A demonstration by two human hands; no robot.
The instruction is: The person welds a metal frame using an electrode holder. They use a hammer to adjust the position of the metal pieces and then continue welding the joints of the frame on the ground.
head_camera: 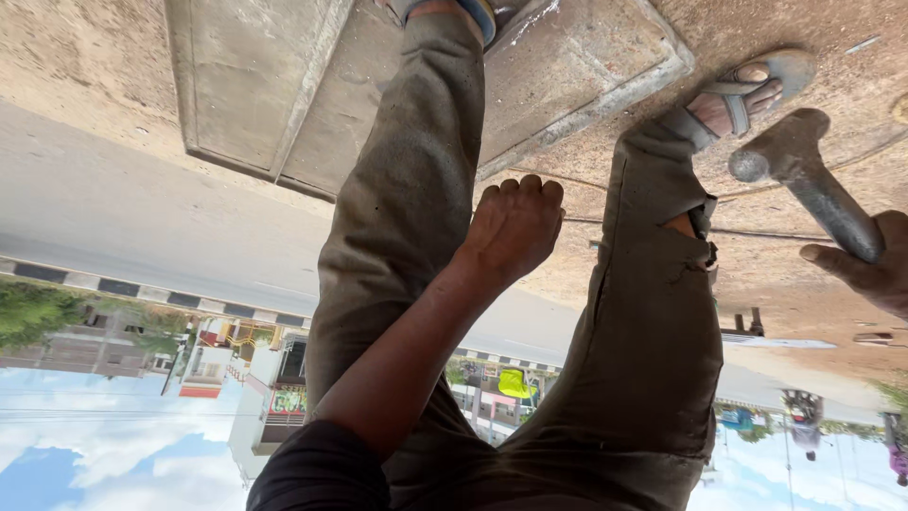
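— What am I looking at, biggest first?
— I'm seeing the concrete slab [284, 85] lying at the upper left of the frame on sandy ground [785, 284], a road beyond.
— And the hands?
— The right hand [865, 265] is gripping a hammer [804, 175] at the right edge; holding lower down the handle would steady it. The left hand [511, 227] is hanging at centre, fingers curled together, holding nothing.

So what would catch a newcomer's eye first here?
The view is upside down: sky along the bottom, sandy ground on top. At the right edge the right hand grips a heavy metal hammer; the left hand hangs, fingers curled, between torn olive trouser legs.
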